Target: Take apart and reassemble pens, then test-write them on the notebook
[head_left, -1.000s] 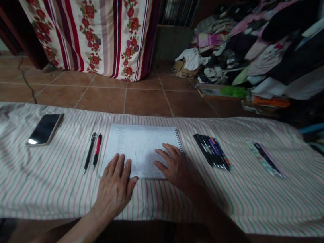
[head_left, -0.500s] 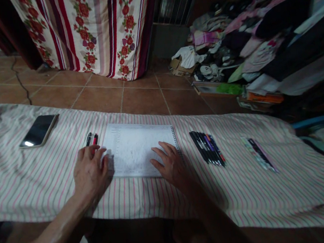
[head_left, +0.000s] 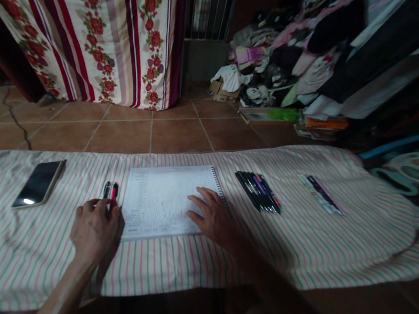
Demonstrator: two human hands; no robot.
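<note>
On the left side of the spiral notebook (head_left: 160, 197), just off its left edge, is where it's all happening: a black pen (head_left: 105, 188) and a red pen (head_left: 114, 190) lie side by side on the striped cloth (head_left: 12, 252), and the left hand (head_left: 94, 229) sits right on top of their near halves. Only the far ends of the pens poke out past the fingertips. Their long axis runs near to far, leaning a touch to the right at the far end, so roughly parallel to the notebook's left edge and more or less in line with the forearm. The fingers are curled in close together over both pens, but honestly I can't tell whether they're actually pinching one or just resting on them, since the hand hides the contact. The right hand (head_left: 212, 218) is flat, fingers spread apart, pressing on the near right corner of the page close to the spiral binding, nothing gripped. So the left hand is clearly the nearer one to those two pens, with the whole width of the page between them and the right hand. Further left and a bit farther back there's a phone (head_left: 37, 183) lying face up, well apart from the hand. Over on the right, past the binding, a bunch of pens (head_left: 259, 198) lies untouched.
</note>
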